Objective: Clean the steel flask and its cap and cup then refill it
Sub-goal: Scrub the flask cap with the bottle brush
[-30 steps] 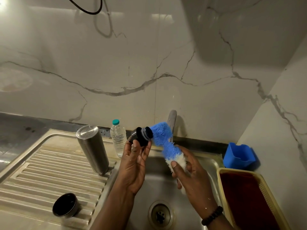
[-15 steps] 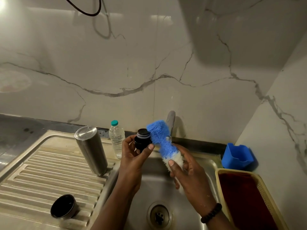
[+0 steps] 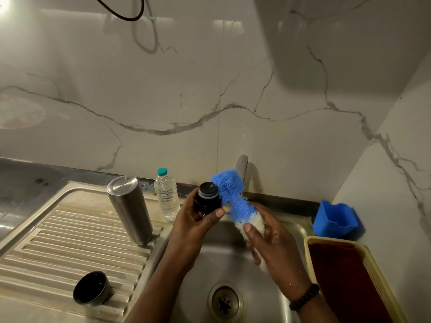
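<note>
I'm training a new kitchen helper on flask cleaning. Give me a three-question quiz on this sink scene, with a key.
1. True or false: the steel flask stands mouth-down on the draining board.
2. What does the left hand hold? A. the water bottle B. the black cap C. the cup
3. Fill in: the right hand grips the blue and white ____, whose bristles touch the cap.

Key: 1. True, its closed base faces up. 2. B. 3. brush.
</note>
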Action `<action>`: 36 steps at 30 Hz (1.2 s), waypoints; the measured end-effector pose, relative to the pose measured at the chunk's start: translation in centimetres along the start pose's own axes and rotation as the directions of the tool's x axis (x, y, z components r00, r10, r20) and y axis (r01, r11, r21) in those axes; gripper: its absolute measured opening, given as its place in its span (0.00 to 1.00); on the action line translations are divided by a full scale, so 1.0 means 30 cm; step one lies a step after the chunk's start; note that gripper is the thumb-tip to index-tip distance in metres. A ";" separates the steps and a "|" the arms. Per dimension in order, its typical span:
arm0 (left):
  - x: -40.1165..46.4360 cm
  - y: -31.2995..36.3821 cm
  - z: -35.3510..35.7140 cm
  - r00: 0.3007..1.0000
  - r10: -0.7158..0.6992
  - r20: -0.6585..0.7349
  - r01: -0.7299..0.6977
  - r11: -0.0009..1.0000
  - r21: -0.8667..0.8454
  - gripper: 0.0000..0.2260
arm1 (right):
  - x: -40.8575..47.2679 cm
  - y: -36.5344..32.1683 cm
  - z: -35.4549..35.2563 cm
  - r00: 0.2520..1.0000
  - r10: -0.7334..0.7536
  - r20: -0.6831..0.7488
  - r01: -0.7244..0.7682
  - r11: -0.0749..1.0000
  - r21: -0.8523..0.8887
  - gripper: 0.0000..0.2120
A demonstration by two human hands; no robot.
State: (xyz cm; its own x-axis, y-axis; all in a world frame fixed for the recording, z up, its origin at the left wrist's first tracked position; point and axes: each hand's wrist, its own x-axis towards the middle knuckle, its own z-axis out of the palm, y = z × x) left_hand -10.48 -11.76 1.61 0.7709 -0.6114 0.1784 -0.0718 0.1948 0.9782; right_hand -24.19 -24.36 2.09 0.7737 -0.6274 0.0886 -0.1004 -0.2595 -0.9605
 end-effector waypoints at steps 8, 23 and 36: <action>0.018 0.005 -0.033 0.986 -0.044 0.158 0.027 0.994 0.108 0.27 | 0.025 0.000 -0.030 1.000 -0.012 0.012 0.012 1.000 0.004 0.20; 0.026 -0.024 -0.025 0.986 -0.004 -0.166 0.012 0.999 0.044 0.25 | -0.014 0.006 0.014 0.999 0.033 0.010 -0.034 0.997 0.066 0.22; 0.019 -0.059 -0.014 0.961 0.070 -0.267 -0.012 0.978 0.210 0.27 | -0.020 -0.032 -0.003 0.987 0.048 0.152 -0.052 0.998 0.025 0.20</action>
State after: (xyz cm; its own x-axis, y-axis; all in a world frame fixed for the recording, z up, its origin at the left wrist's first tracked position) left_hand -9.65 -12.15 -0.07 0.9051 -0.3691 0.2112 -0.2127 0.0371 0.9764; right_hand -24.60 -23.80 2.98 0.8540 -0.5203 0.0016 -0.1249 -0.2080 -0.9701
